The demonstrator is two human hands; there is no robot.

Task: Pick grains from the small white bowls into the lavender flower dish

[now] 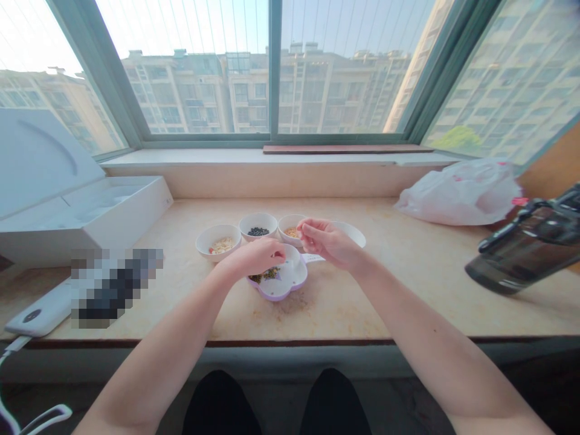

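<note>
Four white bowls (pixel 258 222): pale flakes (pixel 222 244), black seeds (pixel 258 232), orange grains (pixel 291 232), one hidden. Purple-rimmed plate (pixel 277 291): mixed seeds (pixel 265 275). Left hand (pixel 256 257) curled above plate, grip unclear; right hand (pixel 328 241) pinched shut.

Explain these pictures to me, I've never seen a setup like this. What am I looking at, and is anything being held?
There's no machine here. These are a person's own bare arms and hands, and the one picture comes from a camera worn on their head, looking forward and down. They're at a wide stone window ledge. On it stand small white bowls: one of pale flakes, one of dark seeds and one of yellowish grains. The left hand is curled over a purple-rimmed, flower-shaped dish with a dark and yellowish mixture in it; I can't tell if it holds anything. The right hand has its fingertips pinched together, but anything between them is too small to see. A white plastic bag and an open white box lie nearby.
</note>
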